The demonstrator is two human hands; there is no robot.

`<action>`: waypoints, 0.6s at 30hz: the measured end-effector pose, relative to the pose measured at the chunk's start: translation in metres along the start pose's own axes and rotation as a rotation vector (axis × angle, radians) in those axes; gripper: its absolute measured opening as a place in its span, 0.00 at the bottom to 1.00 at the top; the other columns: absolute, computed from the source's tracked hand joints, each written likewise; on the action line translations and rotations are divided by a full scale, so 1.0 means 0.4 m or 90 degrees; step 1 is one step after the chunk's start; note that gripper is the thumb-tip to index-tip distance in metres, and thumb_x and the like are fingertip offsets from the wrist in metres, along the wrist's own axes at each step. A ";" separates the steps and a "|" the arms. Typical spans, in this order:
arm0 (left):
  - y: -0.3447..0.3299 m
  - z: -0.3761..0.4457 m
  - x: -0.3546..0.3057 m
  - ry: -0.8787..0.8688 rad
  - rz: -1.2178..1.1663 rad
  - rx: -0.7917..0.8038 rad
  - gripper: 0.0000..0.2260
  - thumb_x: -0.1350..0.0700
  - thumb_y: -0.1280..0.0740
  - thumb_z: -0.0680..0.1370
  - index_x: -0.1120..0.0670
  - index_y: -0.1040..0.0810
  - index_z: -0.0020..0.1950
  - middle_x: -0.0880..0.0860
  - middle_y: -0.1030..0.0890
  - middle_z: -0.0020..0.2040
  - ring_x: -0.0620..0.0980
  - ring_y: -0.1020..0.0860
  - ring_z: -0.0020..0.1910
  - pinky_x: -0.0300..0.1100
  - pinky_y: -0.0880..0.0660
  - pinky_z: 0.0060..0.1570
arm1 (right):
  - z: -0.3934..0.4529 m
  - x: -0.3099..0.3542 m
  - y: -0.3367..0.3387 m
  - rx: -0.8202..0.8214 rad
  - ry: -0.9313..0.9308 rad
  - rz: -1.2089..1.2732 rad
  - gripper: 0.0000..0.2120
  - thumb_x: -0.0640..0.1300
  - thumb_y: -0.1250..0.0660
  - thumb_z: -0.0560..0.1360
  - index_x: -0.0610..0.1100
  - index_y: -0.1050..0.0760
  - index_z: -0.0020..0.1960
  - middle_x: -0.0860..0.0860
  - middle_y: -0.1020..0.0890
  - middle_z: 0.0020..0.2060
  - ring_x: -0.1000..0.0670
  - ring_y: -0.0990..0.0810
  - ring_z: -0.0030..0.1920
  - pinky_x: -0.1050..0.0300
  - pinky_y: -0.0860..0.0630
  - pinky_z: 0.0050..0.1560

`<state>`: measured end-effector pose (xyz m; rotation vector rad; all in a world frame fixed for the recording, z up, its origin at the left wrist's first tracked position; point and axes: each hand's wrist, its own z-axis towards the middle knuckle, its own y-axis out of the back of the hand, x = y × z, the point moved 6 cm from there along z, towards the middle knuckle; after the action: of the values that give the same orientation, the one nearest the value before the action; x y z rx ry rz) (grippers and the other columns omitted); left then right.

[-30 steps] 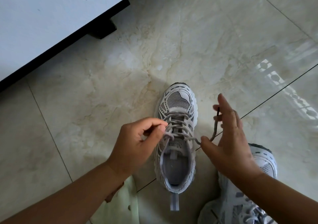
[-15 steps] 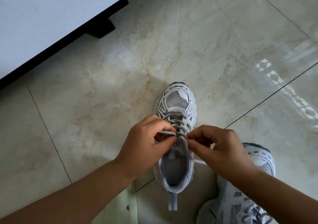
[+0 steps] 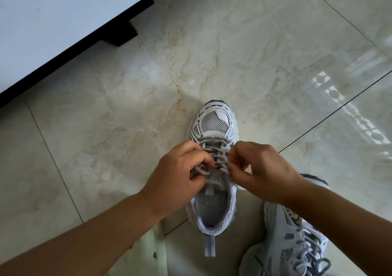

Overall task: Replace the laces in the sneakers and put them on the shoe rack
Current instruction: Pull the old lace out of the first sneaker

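While the grey sneaker stands mid-frame on marble floor, open tile above it, a second sneaker lower right, I see my left hand and right hand close together, each pinching the grey lace over the tongue.

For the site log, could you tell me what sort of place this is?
Probably a room at home: glossy marble-look floor tiles, white furniture on a dark base, and sneakers being laced on the floor.
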<state>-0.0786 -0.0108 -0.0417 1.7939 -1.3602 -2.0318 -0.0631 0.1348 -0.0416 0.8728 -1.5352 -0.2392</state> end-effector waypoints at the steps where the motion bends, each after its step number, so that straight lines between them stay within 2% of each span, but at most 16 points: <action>1: 0.000 0.000 0.002 -0.003 0.003 0.005 0.10 0.62 0.35 0.66 0.52 0.20 0.44 0.42 0.27 0.44 0.40 0.25 0.41 0.29 0.29 0.41 | 0.002 0.008 0.006 0.003 0.062 -0.067 0.06 0.45 0.39 0.71 0.43 0.28 0.39 0.52 0.27 0.30 0.51 0.31 0.29 0.57 0.32 0.27; 3: -0.002 0.000 0.001 -0.010 0.001 0.016 0.10 0.60 0.36 0.67 0.51 0.20 0.44 0.41 0.29 0.44 0.39 0.26 0.41 0.26 0.31 0.41 | 0.005 0.010 0.014 0.010 0.132 -0.168 0.09 0.45 0.42 0.72 0.41 0.28 0.39 0.49 0.28 0.30 0.50 0.32 0.28 0.58 0.34 0.27; 5: -0.004 -0.001 -0.003 -0.016 0.003 0.025 0.10 0.58 0.37 0.68 0.49 0.21 0.45 0.41 0.30 0.44 0.39 0.27 0.41 0.25 0.32 0.41 | 0.002 0.004 0.013 0.003 0.131 -0.169 0.09 0.44 0.42 0.72 0.41 0.27 0.39 0.49 0.26 0.30 0.50 0.30 0.28 0.58 0.31 0.27; 8: -0.004 -0.003 -0.004 -0.025 0.007 0.028 0.09 0.56 0.37 0.71 0.52 0.20 0.48 0.44 0.29 0.45 0.42 0.26 0.42 0.29 0.30 0.41 | -0.006 -0.029 0.011 -0.006 -0.033 0.021 0.07 0.47 0.36 0.71 0.44 0.25 0.38 0.53 0.23 0.31 0.53 0.26 0.31 0.59 0.26 0.31; 10: 0.000 -0.008 -0.006 -0.026 -0.001 0.028 0.10 0.51 0.34 0.71 0.52 0.20 0.50 0.45 0.29 0.45 0.42 0.26 0.43 0.32 0.29 0.42 | -0.021 -0.054 -0.010 0.021 -0.167 0.193 0.04 0.44 0.31 0.71 0.44 0.22 0.39 0.54 0.22 0.29 0.57 0.25 0.30 0.62 0.27 0.31; 12: -0.003 -0.011 -0.010 -0.013 0.008 0.032 0.16 0.42 0.31 0.68 0.50 0.20 0.49 0.44 0.29 0.46 0.42 0.26 0.44 0.34 0.28 0.42 | -0.033 -0.059 -0.025 0.016 -0.241 0.355 0.03 0.40 0.30 0.71 0.42 0.21 0.40 0.52 0.22 0.28 0.58 0.26 0.29 0.65 0.29 0.32; 13: -0.007 -0.012 -0.012 0.002 0.021 0.033 0.20 0.37 0.30 0.66 0.50 0.21 0.49 0.44 0.30 0.46 0.42 0.27 0.44 0.35 0.27 0.42 | -0.036 -0.057 -0.031 0.009 -0.259 0.418 0.02 0.39 0.30 0.71 0.40 0.21 0.41 0.47 0.20 0.31 0.55 0.24 0.32 0.63 0.27 0.35; 14: -0.012 -0.011 -0.014 0.018 0.034 0.032 0.23 0.34 0.31 0.64 0.49 0.21 0.48 0.43 0.30 0.46 0.42 0.27 0.44 0.36 0.26 0.41 | -0.037 -0.055 -0.036 0.005 -0.267 0.455 0.02 0.39 0.30 0.71 0.40 0.21 0.42 0.44 0.19 0.34 0.50 0.22 0.34 0.59 0.25 0.38; 16: -0.015 -0.006 -0.023 0.028 0.064 0.005 0.23 0.33 0.31 0.63 0.50 0.22 0.45 0.44 0.30 0.45 0.43 0.27 0.42 0.36 0.28 0.38 | -0.036 -0.051 -0.041 0.008 -0.264 0.458 0.02 0.40 0.29 0.71 0.41 0.21 0.41 0.42 0.19 0.36 0.44 0.22 0.37 0.53 0.24 0.41; 18: -0.016 0.000 -0.033 0.019 0.090 -0.036 0.19 0.36 0.31 0.65 0.51 0.24 0.41 0.46 0.30 0.43 0.44 0.28 0.39 0.36 0.30 0.36 | -0.031 -0.049 -0.037 0.014 -0.236 0.398 0.03 0.41 0.29 0.70 0.42 0.22 0.40 0.44 0.21 0.32 0.49 0.25 0.32 0.58 0.26 0.37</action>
<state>-0.0716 0.0009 -0.0362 1.6479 -1.3645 -1.9434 -0.0476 0.1414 -0.0633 0.3373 -2.0798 0.0801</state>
